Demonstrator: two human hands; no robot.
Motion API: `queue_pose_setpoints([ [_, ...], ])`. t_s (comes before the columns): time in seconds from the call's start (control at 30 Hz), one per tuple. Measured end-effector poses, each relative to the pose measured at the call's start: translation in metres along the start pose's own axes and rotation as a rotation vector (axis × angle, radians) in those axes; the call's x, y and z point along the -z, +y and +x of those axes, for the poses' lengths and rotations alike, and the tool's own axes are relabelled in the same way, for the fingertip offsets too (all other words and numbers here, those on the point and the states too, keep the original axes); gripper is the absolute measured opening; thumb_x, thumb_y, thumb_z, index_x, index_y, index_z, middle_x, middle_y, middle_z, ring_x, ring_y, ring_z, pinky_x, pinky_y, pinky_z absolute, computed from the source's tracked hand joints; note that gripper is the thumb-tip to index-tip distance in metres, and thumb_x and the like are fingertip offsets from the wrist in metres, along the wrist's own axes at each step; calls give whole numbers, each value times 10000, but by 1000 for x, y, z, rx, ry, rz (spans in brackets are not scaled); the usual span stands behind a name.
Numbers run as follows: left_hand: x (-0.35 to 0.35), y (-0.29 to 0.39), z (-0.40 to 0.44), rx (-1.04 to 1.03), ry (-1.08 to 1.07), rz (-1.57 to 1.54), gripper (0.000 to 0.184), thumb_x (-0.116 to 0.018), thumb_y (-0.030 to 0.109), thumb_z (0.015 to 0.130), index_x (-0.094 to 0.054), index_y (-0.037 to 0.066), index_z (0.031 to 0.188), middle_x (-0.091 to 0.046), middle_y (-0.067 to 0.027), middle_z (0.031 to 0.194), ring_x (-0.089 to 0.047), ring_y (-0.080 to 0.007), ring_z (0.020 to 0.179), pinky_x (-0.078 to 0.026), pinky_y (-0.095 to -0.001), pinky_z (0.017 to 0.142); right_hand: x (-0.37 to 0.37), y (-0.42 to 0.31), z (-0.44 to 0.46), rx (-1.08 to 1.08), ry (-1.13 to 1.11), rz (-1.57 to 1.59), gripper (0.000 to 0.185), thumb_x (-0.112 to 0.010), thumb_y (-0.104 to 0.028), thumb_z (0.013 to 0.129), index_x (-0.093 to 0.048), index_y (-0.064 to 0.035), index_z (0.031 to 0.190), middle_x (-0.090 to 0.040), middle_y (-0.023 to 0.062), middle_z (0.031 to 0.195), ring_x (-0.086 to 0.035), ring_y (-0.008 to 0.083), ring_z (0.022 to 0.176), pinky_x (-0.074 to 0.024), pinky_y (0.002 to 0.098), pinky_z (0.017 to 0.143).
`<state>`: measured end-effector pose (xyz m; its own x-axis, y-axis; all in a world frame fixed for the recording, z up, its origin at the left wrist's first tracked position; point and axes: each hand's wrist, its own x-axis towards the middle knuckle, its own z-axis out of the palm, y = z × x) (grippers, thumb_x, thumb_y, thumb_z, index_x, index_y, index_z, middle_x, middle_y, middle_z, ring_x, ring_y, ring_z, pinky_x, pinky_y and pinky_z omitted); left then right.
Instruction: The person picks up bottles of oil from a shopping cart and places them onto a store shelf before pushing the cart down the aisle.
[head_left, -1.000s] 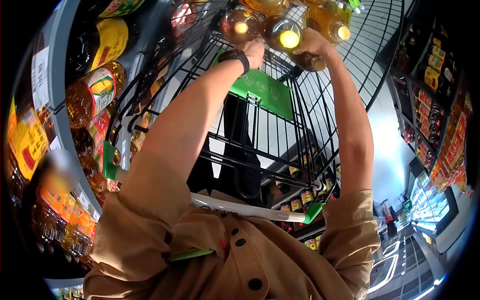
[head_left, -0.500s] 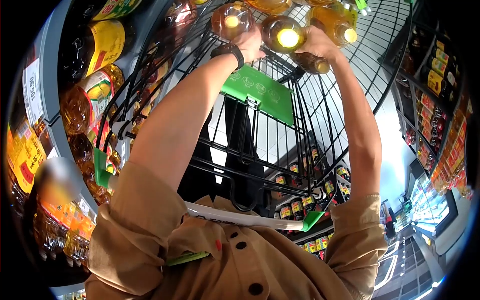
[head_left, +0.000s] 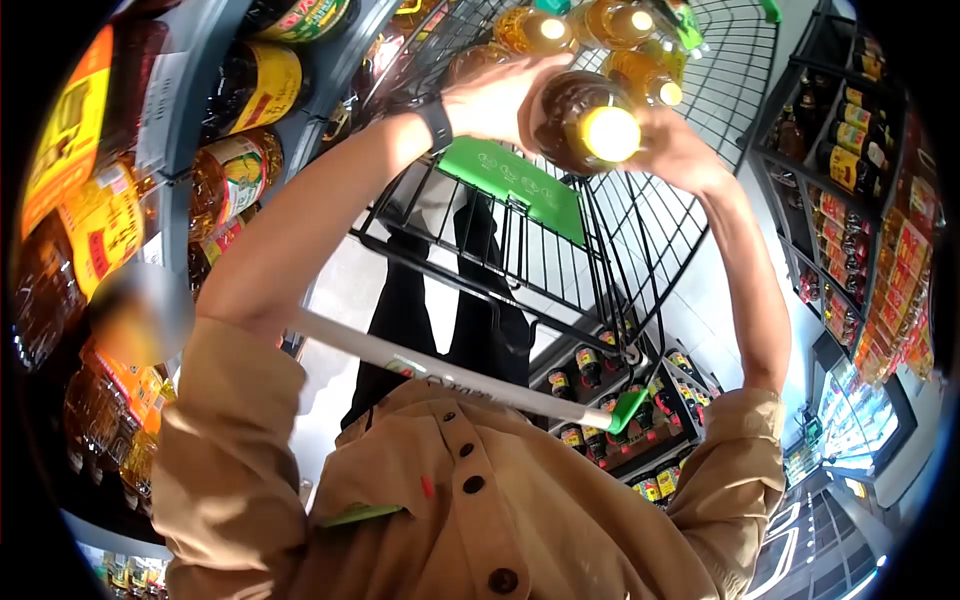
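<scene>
A large dark amber bottle of what looks like cooking oil, with a bright yellow cap, is between both my hands above the shopping cart. My left hand, with a dark band on the wrist, presses on its left side, fingers reaching behind it. On the other side, my right hand wraps round the bottle; its fingertips are mostly hidden and slightly blurred. The cap end tilts towards me. Past the hands, several golden oil bottles with yellow caps lie in the cart basket. The cart's green seat panel is just below.
The pale cart handle crosses in front of my waist. Shelves on the left hold large oil bottles and yellow price signs. Lower right, a shelf carries several dark, labelled bottles. More stocked shelves stand at the far right.
The dark oil bottle has come up and nearer to me, and looks larger. My left hand has moved against it. The cart has shifted in view, uncovering more floor by my legs.
</scene>
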<state>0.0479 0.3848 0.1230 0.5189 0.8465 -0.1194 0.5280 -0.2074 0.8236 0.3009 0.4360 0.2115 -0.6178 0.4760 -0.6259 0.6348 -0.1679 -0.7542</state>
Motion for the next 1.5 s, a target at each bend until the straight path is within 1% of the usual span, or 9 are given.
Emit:
queue_pose_setpoints([
  [0.17, 71, 124, -38, -155, 110, -192, 1161, -933, 337, 552, -306, 19, 1477, -493, -202, 1416, -517, -329, 1310, -415, -438, 1124, 3, -101, -117, 48, 152, 532, 500, -763, 78, 752, -617, 9, 1225, -709, 103, 1117, -674, 184, 1024, -545, 326, 963],
  [0.4, 93, 197, -65, -257, 146, -798, 788, -816, 355, 795, -439, -24, 1375, -607, -135, 1276, -588, -212, 1171, -481, -379, 1033, 5, -169, -178, -106, 148, 257, 452, -657, -318, 967, -572, 55, 1207, -675, 154, 1146, -688, 225, 1029, -561, 335, 956],
  [0.53, 90, 222, -107, -185, 135, -1059, 650, -773, 339, 850, -512, -15, 1328, -643, -118, 1232, -624, -186, 1112, -528, -367, 962, -25, -170, -182, 53, 204, 243, 433, -582, -314, 1007, -570, 68, 1211, -664, 166, 1155, -670, 220, 1053, -545, 354, 974],
  [0.7, 85, 249, -141, -25, 223, -1157, 388, -710, 241, 926, -619, 21, 1232, -700, -64, 1122, -666, -126, 1008, -561, -312, 872, -132, -169, -145, 113, 803, 934, 272, -549, -189, 969, -620, 25, 1120, -692, 142, 1076, -680, 217, 968, -578, 347, 840],
  [0.73, 87, 257, -150, -4, 258, -1136, 378, -710, 235, 928, -631, 21, 1230, -703, -63, 1124, -664, -122, 1002, -550, -300, 868, -130, -157, -140, 249, 498, 1167, 269, -536, -167, 952, -625, 28, 1114, -700, 134, 1030, -692, 222, 897, -592, 360, 771],
  [0.9, 101, 262, -185, 55, 193, -995, 428, -719, 271, 925, -622, 0, 1241, -699, -83, 1148, -661, -148, 1020, -540, -320, 892, -171, -170, -141, 302, 478, 1389, 284, -485, -219, 988, -613, 25, 1058, -681, 132, 905, -680, 227, 750, -597, 354, 646],
  [1.03, 115, 284, -211, 123, 304, -975, 406, -673, 278, 948, -622, 7, 1247, -709, -91, 1150, -675, -167, 1038, -535, -338, 908, -178, -199, -150, 375, 346, 1583, 342, -471, -257, 1008, -609, 34, 1122, -694, 162, 1002, -695, 266, 837, -608, 403, 713],
  [1.07, 117, 285, -216, 101, 302, -895, 512, -681, 305, 952, -538, -29, 1313, -654, -130, 1237, -644, -170, 1090, -519, -322, 949, -168, -175, -142, 486, 92, 1609, 363, -481, -269, 1007, -613, 20, 1182, -688, 179, 1106, -685, 286, 955, -590, 444, 831],
  [1.5, 137, 303, -245, 27, 539, -301, 489, -703, 297, 929, -582, -30, 1271, -731, -128, 1000, -704, -149, 864, -562, -296, 765, -181, -200, -135, 577, 66, 1489, 387, -495, -284, 1007, -607, 21, 1218, -677, 194, 1165, -685, 303, 994, -590, 455, 849],
])
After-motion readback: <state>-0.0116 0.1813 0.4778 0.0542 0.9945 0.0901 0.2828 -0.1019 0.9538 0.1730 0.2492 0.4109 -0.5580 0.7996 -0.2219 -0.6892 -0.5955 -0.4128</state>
